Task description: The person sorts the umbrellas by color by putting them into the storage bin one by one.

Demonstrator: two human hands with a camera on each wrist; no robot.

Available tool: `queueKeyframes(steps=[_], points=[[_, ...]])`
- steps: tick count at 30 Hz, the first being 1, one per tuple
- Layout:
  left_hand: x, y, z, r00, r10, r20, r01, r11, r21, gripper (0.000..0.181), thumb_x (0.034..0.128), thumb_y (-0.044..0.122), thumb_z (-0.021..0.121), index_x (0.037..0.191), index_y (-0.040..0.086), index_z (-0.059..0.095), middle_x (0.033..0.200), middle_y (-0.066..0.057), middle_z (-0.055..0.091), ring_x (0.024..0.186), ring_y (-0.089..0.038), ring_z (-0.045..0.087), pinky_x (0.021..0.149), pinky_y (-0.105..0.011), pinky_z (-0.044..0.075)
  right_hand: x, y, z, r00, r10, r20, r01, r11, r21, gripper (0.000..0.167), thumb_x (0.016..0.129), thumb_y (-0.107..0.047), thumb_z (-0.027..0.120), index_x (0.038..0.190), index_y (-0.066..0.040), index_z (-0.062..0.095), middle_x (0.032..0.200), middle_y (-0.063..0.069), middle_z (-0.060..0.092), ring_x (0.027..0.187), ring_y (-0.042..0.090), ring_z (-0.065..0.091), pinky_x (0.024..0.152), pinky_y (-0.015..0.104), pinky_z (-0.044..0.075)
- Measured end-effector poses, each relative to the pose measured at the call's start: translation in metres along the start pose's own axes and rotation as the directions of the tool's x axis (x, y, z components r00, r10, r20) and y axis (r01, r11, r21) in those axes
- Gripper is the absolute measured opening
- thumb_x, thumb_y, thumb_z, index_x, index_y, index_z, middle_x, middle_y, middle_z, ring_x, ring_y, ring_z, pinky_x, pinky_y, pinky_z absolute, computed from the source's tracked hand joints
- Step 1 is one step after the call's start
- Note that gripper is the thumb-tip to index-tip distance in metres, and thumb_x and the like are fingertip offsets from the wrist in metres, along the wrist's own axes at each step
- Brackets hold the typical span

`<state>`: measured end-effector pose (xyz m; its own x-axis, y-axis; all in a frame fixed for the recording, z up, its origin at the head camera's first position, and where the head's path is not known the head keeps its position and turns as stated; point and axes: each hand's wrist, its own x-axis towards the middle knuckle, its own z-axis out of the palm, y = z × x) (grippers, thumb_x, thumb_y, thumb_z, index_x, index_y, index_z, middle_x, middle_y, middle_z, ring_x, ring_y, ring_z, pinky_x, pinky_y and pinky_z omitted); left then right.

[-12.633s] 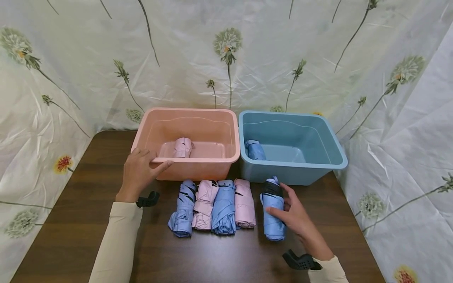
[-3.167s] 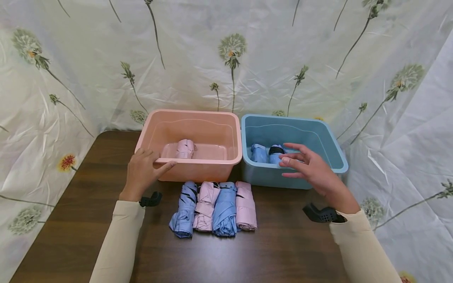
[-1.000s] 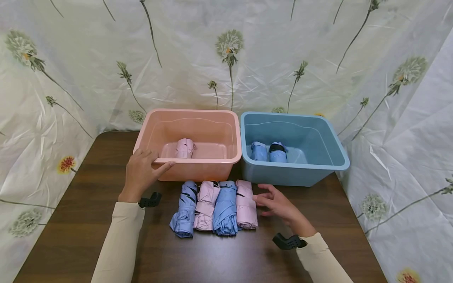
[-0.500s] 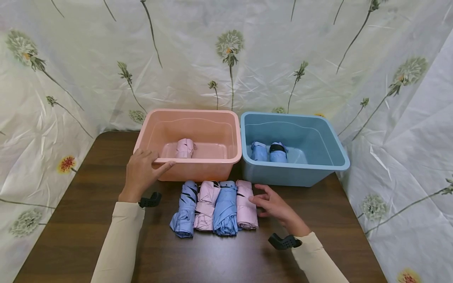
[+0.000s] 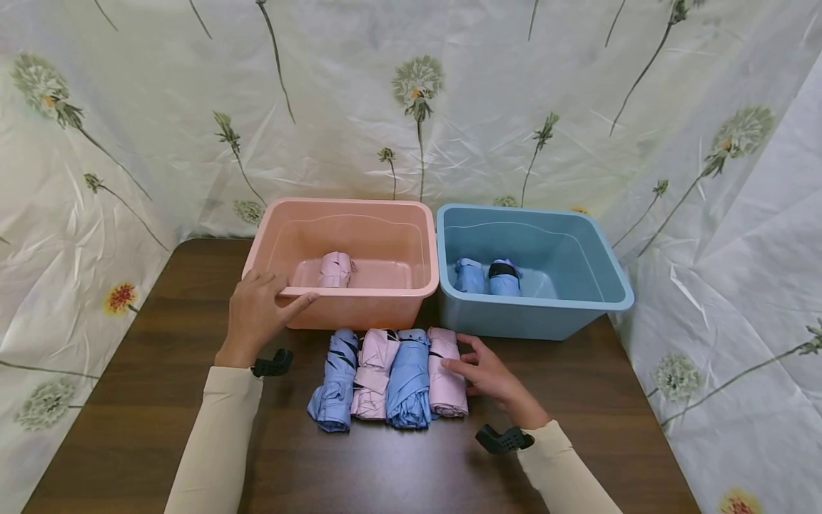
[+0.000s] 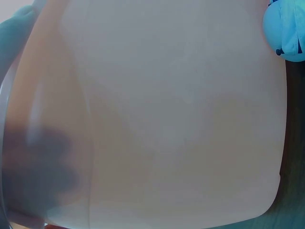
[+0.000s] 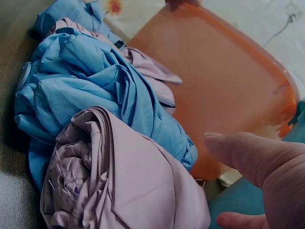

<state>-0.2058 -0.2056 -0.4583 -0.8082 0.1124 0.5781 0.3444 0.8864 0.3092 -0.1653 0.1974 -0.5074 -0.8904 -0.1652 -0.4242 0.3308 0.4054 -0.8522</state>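
Observation:
My left hand (image 5: 257,314) grips the front rim of the pink-orange bin (image 5: 359,308), fingers over the edge and thumb along the outside. Its fingers show as a dark shadow through the wall in the left wrist view. My right hand (image 5: 491,375) is at the right side of a pink folded umbrella (image 5: 445,385), thumb above it and fingers beyond. In the right wrist view the thumb (image 7: 238,148) stands apart from that pink roll. Left of it in the row lie a blue umbrella (image 5: 409,385), a pink umbrella (image 5: 372,378) and another blue umbrella (image 5: 335,385).
A blue bin (image 5: 539,318) stands right of the pink-orange one and holds two blue umbrellas (image 5: 504,280). One pink umbrella (image 5: 336,269) lies in the pink-orange bin. Behind the brown table (image 5: 398,478) hangs a flowered cloth (image 5: 475,100).
Earlier, my right hand held a blue umbrella, which then lay in the blue bin. Since then the hand has come down and moved left to the pink umbrella. The left hand has stayed.

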Motion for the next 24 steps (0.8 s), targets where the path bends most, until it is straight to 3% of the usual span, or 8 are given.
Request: queueKeyframes(steps=[8,15,24], points=[[0.000,0.000,0.001,1.000,-0.001,-0.005,0.001,1.000,0.002,0.053,0.0738,0.055,0.074,0.064,0.011,0.047,0.059,-0.002,0.039,0.065,-0.024,0.040,0.061,-0.039,0.031,0.005,0.003,0.009,1.000,0.002,-0.028,-0.004,0.997,-0.073,0.077,0.086,-0.038,0.071,0.148,-0.016,0.032,0.124,0.022,0.049,0.096,0.032,0.055,0.072,0.042,0.055],[-0.001,0.001,0.000,1.000,-0.007,-0.002,0.007,1.000,-0.003,0.054,0.0735,0.054,0.075,0.063,0.008,0.050,0.060,-0.002,0.039,0.066,-0.025,0.040,0.062,-0.039,0.031,0.006,-0.003,0.014,0.998,-0.056,-0.032,0.051,0.987,-0.151,0.078,0.085,-0.034,0.073,0.148,-0.012,0.032,0.125,0.024,0.050,0.095,0.031,0.056,0.073,0.041,0.054],[-0.001,-0.001,0.002,1.000,0.006,-0.021,-0.007,1.000,-0.006,0.054,0.0736,0.054,0.075,0.063,0.008,0.048,0.060,-0.002,0.037,0.065,-0.025,0.039,0.061,-0.040,0.031,0.011,-0.003,0.022,0.993,-0.091,-0.079,0.066,0.959,-0.276,0.083,0.082,-0.037,0.074,0.148,-0.010,0.032,0.141,0.021,0.043,0.110,0.036,0.050,0.091,0.051,0.046]])
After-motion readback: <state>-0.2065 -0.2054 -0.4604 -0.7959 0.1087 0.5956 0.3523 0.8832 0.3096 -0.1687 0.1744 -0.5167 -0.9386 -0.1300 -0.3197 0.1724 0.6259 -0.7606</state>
